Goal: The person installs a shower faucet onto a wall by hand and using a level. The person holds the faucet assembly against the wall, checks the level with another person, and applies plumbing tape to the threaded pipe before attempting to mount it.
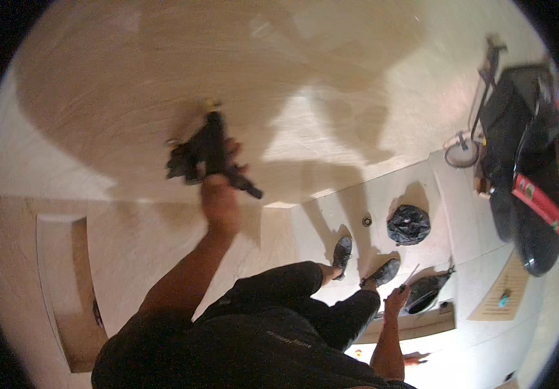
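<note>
The person's left hand point(219, 198) is raised in front of the wall point(182, 52), and it is closed around a black fitting point(212, 139). The thumb is on the near side, and some fingertips can be seen on the right side of it. The fitting is tilted a little, with a brass-coloured end at its top and a short dark tube at its lower right. It is somewhat blurred, and I cannot tell if it touches the wall or only is in front of it. The right hand point(396, 301) is low, on the other side of the body, and its fingers are wrapped around the handle of a thin tool point(403, 288), whose narrow shaft points up and to the right. Just beside this hand there is a dark pouch point(430, 292). Near the two dark shoes point(383, 272) a round black bundle point(409, 225) is on the floor point(422, 188), and a small dark ring point(367, 222) lies to the left of it. More to the right, a red strip point(542, 209) lies across a big black bag point(519, 110). Below the bag there is a tan sheet point(510, 285) with a small teal piece point(503, 302) on it. At the far left, the wall has a long recess point(65, 279).
</note>
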Demonstrator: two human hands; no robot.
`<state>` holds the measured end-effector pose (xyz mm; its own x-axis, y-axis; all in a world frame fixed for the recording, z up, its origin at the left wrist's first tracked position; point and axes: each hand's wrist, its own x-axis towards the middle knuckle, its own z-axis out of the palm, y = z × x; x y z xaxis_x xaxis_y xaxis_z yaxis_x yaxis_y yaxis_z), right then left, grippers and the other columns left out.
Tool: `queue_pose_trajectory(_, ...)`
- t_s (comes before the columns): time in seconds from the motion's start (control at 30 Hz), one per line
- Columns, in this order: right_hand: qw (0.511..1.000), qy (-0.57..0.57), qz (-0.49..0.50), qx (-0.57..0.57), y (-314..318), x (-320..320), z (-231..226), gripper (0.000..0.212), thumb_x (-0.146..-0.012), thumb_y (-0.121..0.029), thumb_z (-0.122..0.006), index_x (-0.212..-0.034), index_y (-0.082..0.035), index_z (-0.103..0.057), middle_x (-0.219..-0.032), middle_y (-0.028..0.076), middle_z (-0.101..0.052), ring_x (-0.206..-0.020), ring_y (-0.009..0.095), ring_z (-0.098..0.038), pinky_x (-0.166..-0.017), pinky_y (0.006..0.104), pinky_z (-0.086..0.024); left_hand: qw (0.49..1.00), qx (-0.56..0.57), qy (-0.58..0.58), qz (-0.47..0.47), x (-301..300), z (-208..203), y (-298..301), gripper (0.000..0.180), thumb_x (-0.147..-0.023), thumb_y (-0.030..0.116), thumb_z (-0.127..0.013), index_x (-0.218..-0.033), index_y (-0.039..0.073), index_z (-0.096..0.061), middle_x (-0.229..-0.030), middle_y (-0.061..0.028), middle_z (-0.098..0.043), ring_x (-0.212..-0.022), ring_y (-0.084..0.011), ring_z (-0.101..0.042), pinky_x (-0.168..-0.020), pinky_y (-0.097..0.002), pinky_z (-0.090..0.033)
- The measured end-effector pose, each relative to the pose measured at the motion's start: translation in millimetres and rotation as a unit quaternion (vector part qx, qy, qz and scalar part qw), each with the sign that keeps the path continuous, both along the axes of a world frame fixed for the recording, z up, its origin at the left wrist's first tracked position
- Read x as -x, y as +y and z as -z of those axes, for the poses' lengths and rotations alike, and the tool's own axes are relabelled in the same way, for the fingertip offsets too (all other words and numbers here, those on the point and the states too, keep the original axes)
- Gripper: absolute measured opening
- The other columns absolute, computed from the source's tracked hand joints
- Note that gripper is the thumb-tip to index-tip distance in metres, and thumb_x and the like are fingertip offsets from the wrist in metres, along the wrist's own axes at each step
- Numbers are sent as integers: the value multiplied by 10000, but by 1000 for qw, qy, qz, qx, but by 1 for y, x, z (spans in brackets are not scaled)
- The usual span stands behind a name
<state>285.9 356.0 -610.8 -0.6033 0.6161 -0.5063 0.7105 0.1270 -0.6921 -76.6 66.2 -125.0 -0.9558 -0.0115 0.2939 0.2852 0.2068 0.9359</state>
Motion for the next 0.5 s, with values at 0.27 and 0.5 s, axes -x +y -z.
queue_pose_trajectory(0.27,980,181,-76,-18,8,184,-431,309,-1018,-198,-470,-1245,-7,-559,-875,77,-560,-716,167,-548,-585,307,-469,984,-115,-111,76,2,-10,12,577,-984,375,-588,-1395,-12,-468,-1317,-138,-605,-1205,-221,-581,-1038,-388,-436)
queue_pose_trajectory(0.5,965,201,-149,74,-106,250,-614,277,-996,-136,-554,-1239,-4,-571,-919,107,-640,-724,149,-628,-659,309,-563,977,-139,-83,141,8,24,25,409,-985,329,-592,-1233,8,-535,-1162,-146,-658,-1070,-239,-638,-973,-405,-477)
